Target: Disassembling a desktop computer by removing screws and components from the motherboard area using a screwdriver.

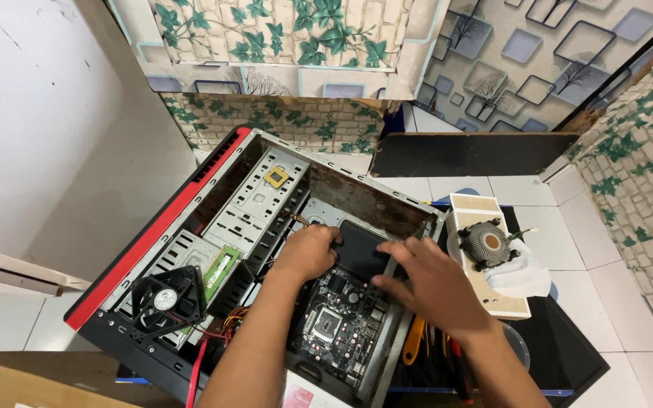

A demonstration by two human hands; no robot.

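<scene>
An open computer case (pixel 217 185) with a red front trim lies on its side on the floor. Inside it sits a black motherboard (pixel 341 321) with an empty processor socket. My left hand (pixel 311 253) reaches into the case and rests, fingers curled, at the far edge of the board. My right hand (pixel 428 283) lies fingers spread over the board's right side and the case's edge. Neither hand visibly holds anything. A black plate (pixel 360 245) shows between the two hands.
A loose black fan (pixel 166 300), a green memory stick (pixel 221 270) and a small processor chip (pixel 276 177) lie on the drive cage. A heatsink cooler (pixel 487 243) sits on a board at the right beside white cloth (pixel 523 276). Screwdrivers (pixel 416 340) lie by the case.
</scene>
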